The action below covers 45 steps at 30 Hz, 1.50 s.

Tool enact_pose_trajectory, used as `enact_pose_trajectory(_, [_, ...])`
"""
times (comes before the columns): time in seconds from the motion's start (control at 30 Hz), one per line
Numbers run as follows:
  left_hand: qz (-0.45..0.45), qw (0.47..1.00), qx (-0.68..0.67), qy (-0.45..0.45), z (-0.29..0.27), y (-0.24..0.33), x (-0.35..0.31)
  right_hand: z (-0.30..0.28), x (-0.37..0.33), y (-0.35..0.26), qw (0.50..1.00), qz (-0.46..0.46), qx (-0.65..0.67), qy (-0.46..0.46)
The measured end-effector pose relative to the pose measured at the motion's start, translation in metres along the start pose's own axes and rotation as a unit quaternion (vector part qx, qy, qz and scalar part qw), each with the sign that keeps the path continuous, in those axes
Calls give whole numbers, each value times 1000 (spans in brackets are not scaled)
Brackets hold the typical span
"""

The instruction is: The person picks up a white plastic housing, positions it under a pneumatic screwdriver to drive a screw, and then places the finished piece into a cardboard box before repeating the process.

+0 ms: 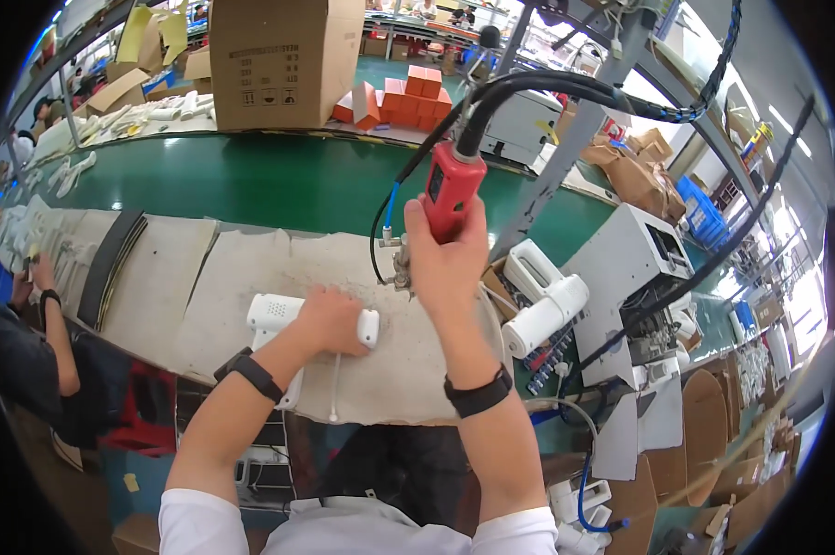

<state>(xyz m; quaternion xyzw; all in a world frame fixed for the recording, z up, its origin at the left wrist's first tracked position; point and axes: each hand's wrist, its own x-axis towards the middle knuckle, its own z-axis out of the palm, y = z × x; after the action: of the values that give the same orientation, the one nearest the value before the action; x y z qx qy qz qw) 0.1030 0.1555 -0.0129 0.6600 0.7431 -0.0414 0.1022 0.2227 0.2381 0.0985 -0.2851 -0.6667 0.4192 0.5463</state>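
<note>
My right hand [450,254] is wrapped round a red powered screwdriver [454,190], raised above the bench and attached to a thick black cable at its top. The tool's lower end is hidden behind my hand and a metal fitting [399,264] with a blue air hose. My left hand [330,319] is closed over a white plastic handheld appliance housing [274,313], which lies on the cardboard-covered bench. A perforated patch shows on its left part, and its rounded end sticks out right of my fingers. A thin white cord [335,393] hangs below it toward the bench edge.
At right, another white appliance [547,314] lies by a grey-white machine [621,268] and a tray of small parts. A green conveyor [279,185] runs behind the bench, with a large carton [283,65] and orange boxes [408,100] beyond. A co-worker's arm [61,347] is at left.
</note>
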Motion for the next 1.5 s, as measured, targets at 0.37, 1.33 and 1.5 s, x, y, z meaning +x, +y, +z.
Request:
enact_pose_trajectory(0.37, [-29,995,-90,18,-19,-1,-15,26,-9,1,987,4,160,11])
enact_pose_trajectory(1.33, [-3,984,-141,108,9,34,21,-21,-17,-29,993,-63,98,32])
enact_pose_trajectory(1.5, [-7,989,-114,94,13,48,35,-34,-20,-13,996,-70,47,39])
